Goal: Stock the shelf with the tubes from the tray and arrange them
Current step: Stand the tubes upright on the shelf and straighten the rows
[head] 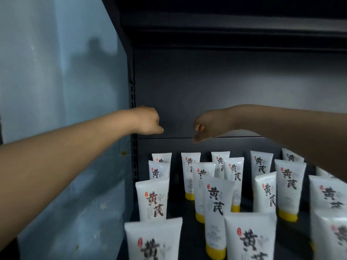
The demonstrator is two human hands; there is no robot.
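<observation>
Many white plastic tubes (217, 201) with yellow caps are stood cap-down in rows on the dark metal shelf (183, 209).
Above them, the left hand (148, 120) and the right hand (208, 126) are held apart before the grey back panel (225, 81); the left fingers are curled tight, the right fingers hang loosely bent, and nothing is gripped by either.
</observation>
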